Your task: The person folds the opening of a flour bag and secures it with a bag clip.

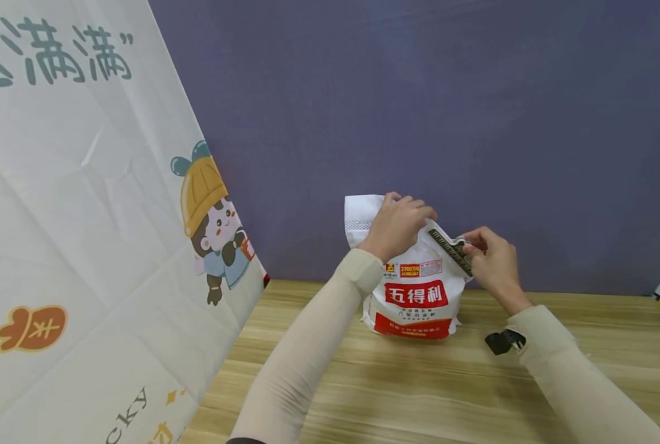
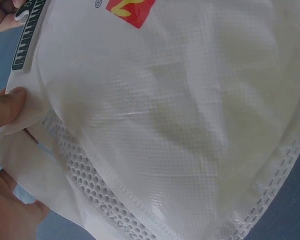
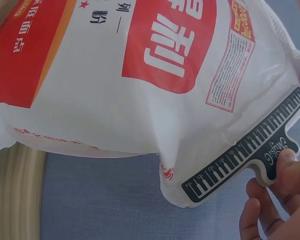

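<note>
A white flour bag (image 1: 413, 282) with red printed panels stands on the wooden table, its top folded over. My left hand (image 1: 399, 227) grips the folded top edge; in the left wrist view its thumb (image 2: 9, 104) presses on the white fabric. A dark green clip (image 1: 450, 251) with a piano-key pattern lies along the top right edge of the bag. Between thumb and fingers, my right hand (image 1: 493, 262) pinches the clip's handle. In the right wrist view the clip (image 3: 242, 147) sits across the bag's corner. The fold behind my left hand is partly hidden.
The wood-grain table (image 1: 419, 388) spreads out in front of the bag. A blue-grey cloth backdrop (image 1: 396, 105) rises close behind it. To the left hangs a white printed sheet (image 1: 102, 234). A black buckle (image 1: 504, 341) dangles from my right wrist.
</note>
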Motion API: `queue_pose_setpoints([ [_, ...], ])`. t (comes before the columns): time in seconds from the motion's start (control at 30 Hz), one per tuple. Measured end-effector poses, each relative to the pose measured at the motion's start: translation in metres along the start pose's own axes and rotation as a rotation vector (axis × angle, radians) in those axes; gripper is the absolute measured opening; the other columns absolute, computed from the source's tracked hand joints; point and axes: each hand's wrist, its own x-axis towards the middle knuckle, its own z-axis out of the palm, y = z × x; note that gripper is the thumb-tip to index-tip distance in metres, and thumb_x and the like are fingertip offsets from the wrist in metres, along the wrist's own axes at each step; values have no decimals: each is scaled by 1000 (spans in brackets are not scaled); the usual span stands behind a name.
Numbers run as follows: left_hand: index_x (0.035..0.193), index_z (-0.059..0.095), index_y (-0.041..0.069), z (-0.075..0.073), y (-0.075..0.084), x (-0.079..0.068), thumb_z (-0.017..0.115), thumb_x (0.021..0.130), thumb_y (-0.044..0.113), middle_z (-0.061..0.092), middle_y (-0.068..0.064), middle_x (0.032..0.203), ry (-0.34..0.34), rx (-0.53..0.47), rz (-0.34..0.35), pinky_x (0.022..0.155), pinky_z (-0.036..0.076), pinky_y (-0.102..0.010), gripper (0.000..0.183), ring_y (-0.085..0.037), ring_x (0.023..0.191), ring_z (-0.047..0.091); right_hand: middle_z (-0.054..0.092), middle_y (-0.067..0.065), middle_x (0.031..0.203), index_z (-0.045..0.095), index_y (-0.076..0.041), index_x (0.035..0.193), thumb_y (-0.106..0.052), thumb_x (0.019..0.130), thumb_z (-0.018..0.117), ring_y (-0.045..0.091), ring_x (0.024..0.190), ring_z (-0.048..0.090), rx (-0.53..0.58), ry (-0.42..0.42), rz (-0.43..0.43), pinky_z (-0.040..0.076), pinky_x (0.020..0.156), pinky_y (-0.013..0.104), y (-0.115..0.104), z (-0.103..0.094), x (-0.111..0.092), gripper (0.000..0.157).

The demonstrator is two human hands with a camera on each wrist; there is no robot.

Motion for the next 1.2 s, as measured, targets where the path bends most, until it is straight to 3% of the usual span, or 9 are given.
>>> queue_pose_setpoints([
  [0.4, 125, 70, 32, 1, 2, 2, 60, 104, 25, 72, 14, 125, -9, 3, -3, 113, 39, -39, 25, -8, 116, 64, 72, 21, 102, 67, -2, 113, -12, 102, 62, 28, 88, 62, 15, 4, -2, 40, 67, 24, 2, 0, 1, 16],
  [0.97, 124, 71, 32, 4, 2, 1, 60, 103, 24, 72, 13, 124, 6, -5, 0, 113, 39, -40, 24, -9, 115, 64, 68, 23, 112, 63, -1, 125, -16, 105, 57, 37, 99, 64, 14, -52, 7, 46, 75, 40, 4, 0, -1, 25],
  [1.2, 124, 71, 33, 4, 1, 0, 60, 103, 24, 72, 13, 123, 9, -8, -4, 114, 39, -40, 24, -9, 115, 64, 68, 22, 111, 62, -1, 127, -14, 105, 57, 34, 102, 62, 52, -59, 0, 43, 78, 33, 4, 0, -2, 26],
])
